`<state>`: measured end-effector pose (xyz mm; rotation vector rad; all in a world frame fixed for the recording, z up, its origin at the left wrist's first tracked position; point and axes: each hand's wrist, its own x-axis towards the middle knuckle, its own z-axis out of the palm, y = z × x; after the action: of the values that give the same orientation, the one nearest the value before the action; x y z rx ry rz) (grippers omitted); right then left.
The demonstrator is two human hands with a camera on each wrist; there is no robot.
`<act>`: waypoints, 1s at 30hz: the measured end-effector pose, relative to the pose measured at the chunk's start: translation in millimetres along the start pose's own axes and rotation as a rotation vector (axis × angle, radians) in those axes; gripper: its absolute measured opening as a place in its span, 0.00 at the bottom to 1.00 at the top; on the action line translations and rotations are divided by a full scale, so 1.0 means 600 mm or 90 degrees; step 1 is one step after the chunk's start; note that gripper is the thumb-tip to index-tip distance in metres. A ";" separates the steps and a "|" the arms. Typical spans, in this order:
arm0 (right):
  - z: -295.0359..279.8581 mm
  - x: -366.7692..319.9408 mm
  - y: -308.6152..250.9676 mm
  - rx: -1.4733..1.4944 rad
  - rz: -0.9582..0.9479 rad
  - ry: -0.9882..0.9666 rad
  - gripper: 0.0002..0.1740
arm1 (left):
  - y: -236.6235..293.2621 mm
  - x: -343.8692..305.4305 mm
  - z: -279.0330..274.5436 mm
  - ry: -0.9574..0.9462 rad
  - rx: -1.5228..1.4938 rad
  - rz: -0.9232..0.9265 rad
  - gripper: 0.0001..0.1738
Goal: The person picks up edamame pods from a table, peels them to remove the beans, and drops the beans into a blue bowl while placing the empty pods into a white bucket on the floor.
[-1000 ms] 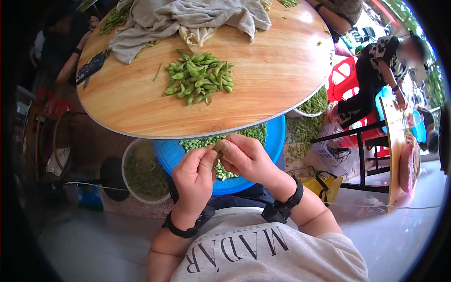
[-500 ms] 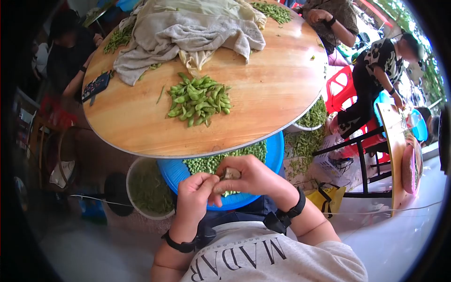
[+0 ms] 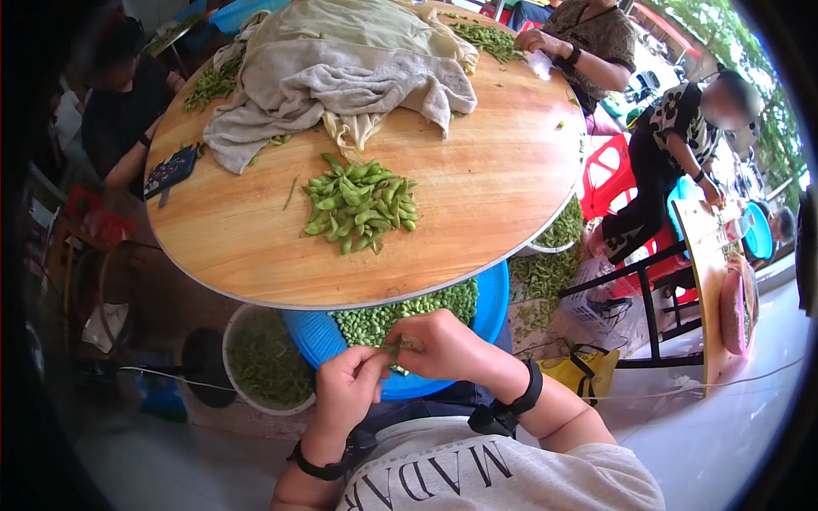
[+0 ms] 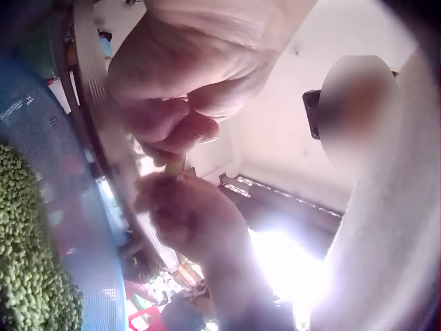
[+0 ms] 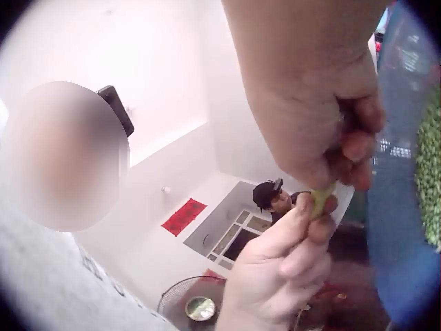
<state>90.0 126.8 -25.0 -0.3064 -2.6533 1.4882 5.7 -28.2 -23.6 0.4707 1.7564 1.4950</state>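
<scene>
Two hands of ours met at one green pod (image 5: 322, 198): our left hand (image 3: 348, 387) pinched it, and our right hand (image 3: 447, 345), fingers curled, gripped its other end. Beneath them, shelled beans (image 3: 447, 307) lay in a blue basin (image 3: 496, 300), and beyond, more pods (image 3: 362, 203) sat heaped on the round table (image 3: 486, 196). We judged that too hard a squeeze could shoot a bean past the basin, or a slack pinch drop the pod among the beans.
</scene>
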 end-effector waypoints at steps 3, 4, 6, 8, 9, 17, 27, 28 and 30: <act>-0.009 -0.003 -0.002 -0.079 -0.054 0.009 0.12 | -0.013 -0.005 -0.025 0.086 0.048 0.032 0.05; -0.021 -0.004 -0.006 -0.087 -0.084 0.003 0.11 | -0.021 -0.005 -0.042 0.121 0.071 0.045 0.05; -0.054 0.007 -0.016 -0.078 -0.112 0.106 0.09 | -0.050 0.004 -0.101 0.234 0.219 0.123 0.04; -0.083 0.035 -0.011 -0.118 -0.093 0.200 0.09 | -0.057 0.007 -0.158 0.306 0.482 0.160 0.10; -0.096 0.053 -0.002 -0.164 -0.060 0.240 0.09 | -0.066 0.004 -0.172 0.351 0.541 0.192 0.15; -0.117 0.135 0.065 -0.239 -0.020 0.292 0.13 | 0.002 0.018 -0.116 0.269 0.241 0.137 0.10; -0.143 0.068 -0.008 0.213 0.050 -0.060 0.12 | 0.080 0.104 0.033 0.058 0.417 0.612 0.15; -0.135 0.061 -0.008 0.224 0.030 -0.056 0.10 | 0.070 0.106 0.037 0.037 0.402 0.611 0.14; -0.123 0.047 0.001 0.329 0.105 -0.083 0.13 | 0.054 0.094 0.037 0.046 0.338 0.538 0.12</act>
<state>75.4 194.6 12.6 -0.4007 -2.2549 2.2361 -20.1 34.4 -10.9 1.6008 2.1374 1.5468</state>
